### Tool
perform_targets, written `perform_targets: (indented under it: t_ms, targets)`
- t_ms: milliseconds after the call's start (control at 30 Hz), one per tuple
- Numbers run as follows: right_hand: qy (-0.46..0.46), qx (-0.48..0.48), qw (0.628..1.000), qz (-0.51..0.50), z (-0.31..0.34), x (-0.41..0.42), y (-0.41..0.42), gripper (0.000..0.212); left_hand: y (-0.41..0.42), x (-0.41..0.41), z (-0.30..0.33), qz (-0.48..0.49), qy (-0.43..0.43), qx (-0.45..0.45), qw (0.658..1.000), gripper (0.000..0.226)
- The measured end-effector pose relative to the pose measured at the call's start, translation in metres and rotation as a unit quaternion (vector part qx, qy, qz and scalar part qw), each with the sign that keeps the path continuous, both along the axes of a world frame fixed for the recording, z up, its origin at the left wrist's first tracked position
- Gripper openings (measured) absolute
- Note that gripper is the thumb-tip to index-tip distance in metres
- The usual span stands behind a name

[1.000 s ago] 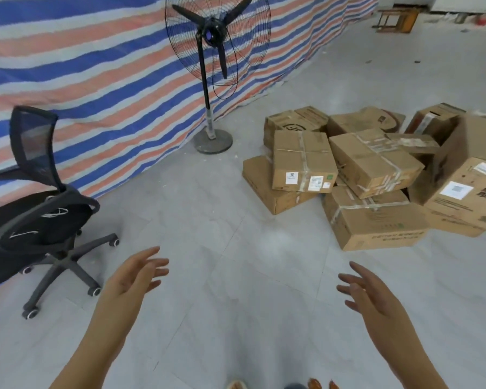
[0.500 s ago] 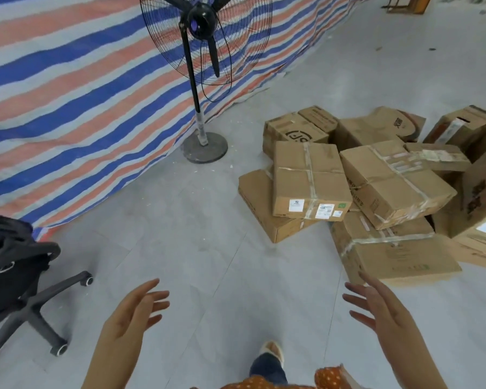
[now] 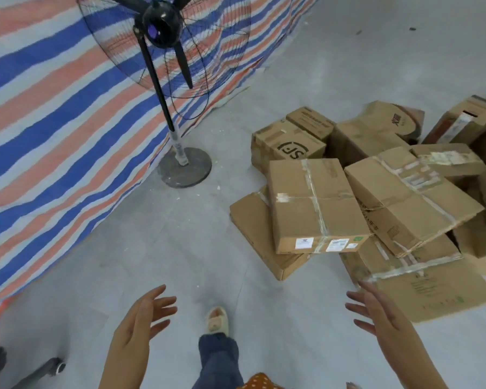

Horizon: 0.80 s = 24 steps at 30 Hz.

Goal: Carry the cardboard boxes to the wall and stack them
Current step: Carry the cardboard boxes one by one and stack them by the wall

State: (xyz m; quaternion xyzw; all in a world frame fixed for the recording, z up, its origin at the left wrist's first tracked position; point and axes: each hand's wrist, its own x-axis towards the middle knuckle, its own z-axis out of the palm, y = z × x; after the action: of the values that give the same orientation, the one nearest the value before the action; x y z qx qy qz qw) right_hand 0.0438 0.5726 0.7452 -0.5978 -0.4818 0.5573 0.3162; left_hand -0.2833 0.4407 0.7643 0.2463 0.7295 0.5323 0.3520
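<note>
A person stands on a grey floor (image 3: 157,248), both hands reaching forward with fingers spread and holding nothing. The left hand (image 3: 143,318) hangs over bare floor; the right hand (image 3: 382,313) is raised near the lowest corner of the box pile, and whether its fingertips touch the cardboard cannot be told. Between the hands, one foot in a pale shoe (image 3: 216,320) and a dark trouser leg (image 3: 219,357) is stepped forward.

The boxes lie in a loose heap on the floor to the right, well apart from the wall. A taped box (image 3: 314,203) with white labels on its near face rests tilted on a flat box (image 3: 253,231). Just beside it, a second taped box (image 3: 410,200) leans on a large box (image 3: 421,284) whose near face lies toward the right hand. Behind them sits a box printed with the letters SF (image 3: 286,141), and more boxes crowd the right edge.

A striped tarp (image 3: 54,130) in blue, orange and white covers the wall on the left. A black pedestal fan (image 3: 163,26) stands before it on a round base (image 3: 184,168), near the heap. A chair caster (image 3: 58,367) shows at lower left.
</note>
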Motion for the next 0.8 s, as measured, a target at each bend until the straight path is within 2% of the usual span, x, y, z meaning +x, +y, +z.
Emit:
perform_targets:
  t_ms: [133,167,233,267,333,367,500,533,600,667,800]
  targets:
    - [0.015,-0.018,0.997,-0.069,0.002,-0.060,0.055,0.058,0.101,-0.079,0.014,-0.083,0.022,-0.022,0.996,0.090]
    - [0.017,-0.019,0.996,-0.086,0.002,-0.072,0.069,0.058,0.129,-0.097,0.019,-0.095,0.021,-0.028,0.995,0.088]
    - [-0.011,-0.019,0.993,-0.115,-0.002,-0.089,0.092,0.070,0.183,-0.121,0.023,-0.130,0.009,-0.034,0.991,0.059]
    - [-0.021,-0.024,0.992,-0.124,-0.002,-0.096,0.101,0.061,0.209,-0.129,0.024,-0.159,0.014,-0.039,0.986,0.046]
    - [-0.018,-0.035,0.988,-0.151,-0.008,-0.100,0.118,0.029,0.258,-0.138,0.020,-0.212,0.041,-0.050,0.975,0.037]
    - [-0.020,-0.047,0.983,-0.174,-0.017,-0.097,0.128,0.024,0.284,-0.139,0.016,-0.233,0.050,-0.051,0.970,0.035]
    - [-0.033,-0.120,0.965,-0.229,-0.044,-0.085,0.168,0.023,0.378,-0.128,-0.008,-0.301,0.061,-0.047,0.951,0.025]
    - [-0.036,-0.136,0.962,-0.233,-0.052,-0.081,0.181,0.025,0.401,-0.121,-0.016,-0.313,0.061,-0.051,0.946,0.031]
    - [-0.042,-0.171,0.957,-0.231,-0.063,-0.075,0.209,0.027,0.444,-0.106,-0.031,-0.336,0.056,-0.072,0.937,0.035]
    - [-0.049,-0.202,0.952,-0.227,-0.075,-0.070,0.241,0.030,0.485,-0.094,-0.051,-0.360,0.043,-0.095,0.927,0.019]
    - [-0.047,-0.283,0.933,-0.217,-0.118,-0.065,0.305,0.034,0.576,-0.076,-0.098,-0.397,0.064,-0.160,0.902,0.025]
